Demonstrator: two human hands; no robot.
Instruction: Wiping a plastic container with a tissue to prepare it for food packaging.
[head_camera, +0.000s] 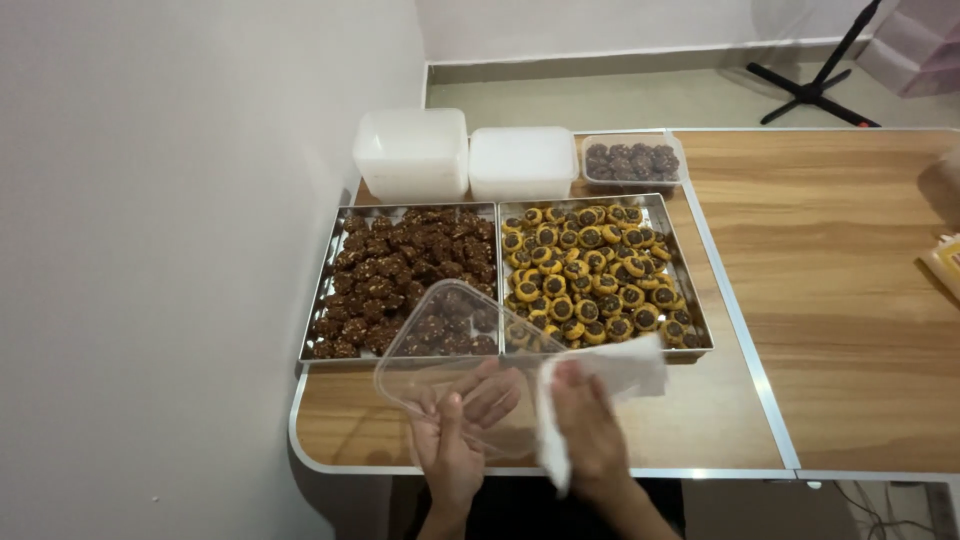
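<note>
Wooden table (820, 300) against a pale wall carries two trays of cookies. From the head view, the left hand (455, 430) cups a clear plastic container (450, 350) from below, fingers spread, while the right hand (590, 430) pinches a white tissue (610, 385), wiping it; judging by this, cleaning is underway.

Two trays (340, 232) (672, 232) of cookies, two white tubs (411, 152) (522, 160), one filled clear box (632, 163), one empty clear box (440, 345), one tissue (600, 385), two hands (455, 430) (585, 425).
</note>
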